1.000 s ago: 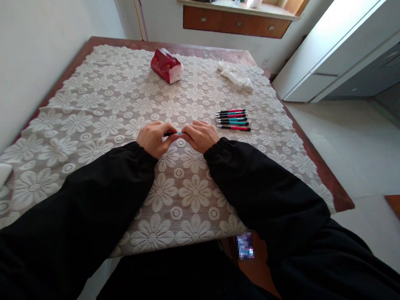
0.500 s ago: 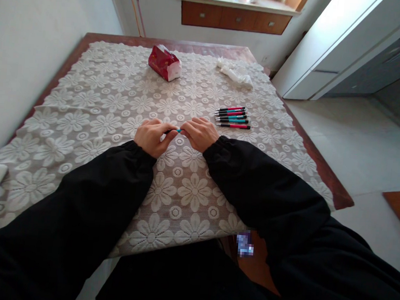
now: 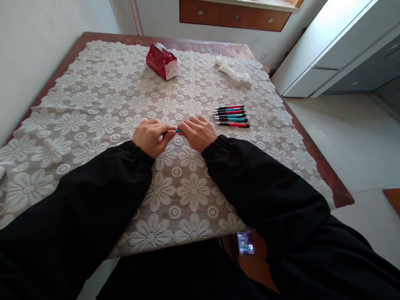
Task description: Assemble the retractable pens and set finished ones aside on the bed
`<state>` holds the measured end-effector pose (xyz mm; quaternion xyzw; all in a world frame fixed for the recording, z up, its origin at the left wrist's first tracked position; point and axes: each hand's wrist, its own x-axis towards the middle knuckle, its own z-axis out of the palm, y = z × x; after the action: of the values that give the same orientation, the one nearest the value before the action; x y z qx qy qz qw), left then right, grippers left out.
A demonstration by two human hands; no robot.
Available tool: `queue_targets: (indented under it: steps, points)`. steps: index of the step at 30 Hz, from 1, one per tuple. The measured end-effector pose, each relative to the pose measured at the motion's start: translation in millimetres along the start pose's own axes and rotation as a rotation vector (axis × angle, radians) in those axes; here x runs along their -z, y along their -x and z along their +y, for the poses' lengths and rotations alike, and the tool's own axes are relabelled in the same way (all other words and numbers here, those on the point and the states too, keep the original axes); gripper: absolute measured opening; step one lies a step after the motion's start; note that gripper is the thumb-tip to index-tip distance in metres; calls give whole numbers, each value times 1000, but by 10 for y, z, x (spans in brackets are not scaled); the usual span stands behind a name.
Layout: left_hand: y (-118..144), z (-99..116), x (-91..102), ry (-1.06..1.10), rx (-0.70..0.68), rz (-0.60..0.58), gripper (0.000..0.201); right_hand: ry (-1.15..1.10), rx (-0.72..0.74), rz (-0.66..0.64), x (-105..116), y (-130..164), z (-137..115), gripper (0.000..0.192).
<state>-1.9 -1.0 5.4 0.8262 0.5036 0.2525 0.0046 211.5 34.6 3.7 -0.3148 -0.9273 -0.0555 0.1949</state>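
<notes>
Between my two hands is a teal and black pen (image 3: 177,130), mostly covered by fingers. My left hand (image 3: 151,136) is closed on its black end, thumb and forefinger pinching it. My right hand (image 3: 198,132) pinches the teal end, and the fingertips of both hands are close together just above the tablecloth. To the right of my right hand lies a row of several pens (image 3: 231,114), red-and-black and teal-and-black, side by side with their tips pointing left.
A lace tablecloth (image 3: 194,191) with flower patterns covers the wooden table. Toward the far side lie a red tissue pack (image 3: 162,62) and a crumpled white plastic bag or tissue (image 3: 234,72). A white cabinet or fridge (image 3: 311,52) stands beyond the right edge.
The view has shifted very slightly. Both hands keep the pen pinched in nearly the same place, and a little less of its teal part shows between the fingers.
</notes>
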Motion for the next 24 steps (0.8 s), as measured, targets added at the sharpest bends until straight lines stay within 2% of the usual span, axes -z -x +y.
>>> queue_targets:
  steps: [4,7,10,18,24]
  points:
    - [-2,-23,-23,9,-15,-39,40,26,-15,-70,20,-1,-32,33]
    - [-1,-24,-25,20,-12,-34,38,-37,-93,-162,25,16,-54,32]
    - [2,-17,-12,19,-15,-26,38,-87,-151,-201,35,32,-62,34]
    - [9,-22,12,55,-18,31,40,-110,-143,-124,41,46,-62,40]
    - [10,14,29,-42,35,27,45,-130,-127,-104,33,57,-57,41]
